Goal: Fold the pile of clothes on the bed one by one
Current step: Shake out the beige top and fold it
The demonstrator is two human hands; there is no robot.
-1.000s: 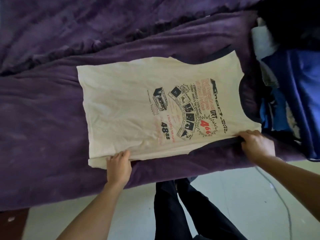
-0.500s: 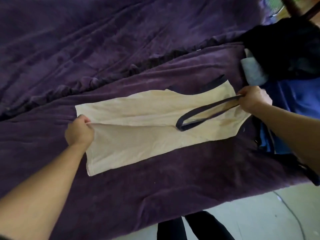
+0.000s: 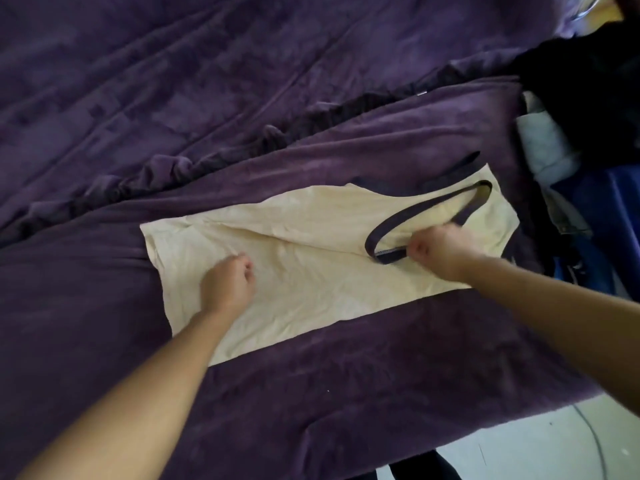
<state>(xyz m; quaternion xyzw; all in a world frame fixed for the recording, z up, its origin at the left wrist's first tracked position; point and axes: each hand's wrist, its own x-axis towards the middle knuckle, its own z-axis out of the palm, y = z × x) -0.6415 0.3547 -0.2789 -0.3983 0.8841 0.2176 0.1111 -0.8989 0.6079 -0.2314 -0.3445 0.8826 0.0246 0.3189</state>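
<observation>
A cream sleeveless shirt (image 3: 311,289) with dark trim lies folded lengthwise, print hidden, on the purple bedcover (image 3: 346,393). My left hand (image 3: 227,285) sits on the middle of the shirt with its fingers curled into the fabric, and creases run out from it. My right hand (image 3: 440,251) grips the dark armhole trim (image 3: 415,213) near the shirt's right end. The pile of clothes (image 3: 595,188) lies at the right edge: a black garment on top, with pale and blue pieces below it.
A ridge of bunched purple cover (image 3: 242,147) crosses the bed behind the shirt. The bed's near edge drops to a pale floor (image 3: 519,448) at the bottom right, where a thin cable (image 3: 594,441) runs.
The shirt's near half was folded over, hiding the print. Since then my left hand has moved from the hem to the shirt's middle, and my right hand has pulled the armhole trim leftward.
</observation>
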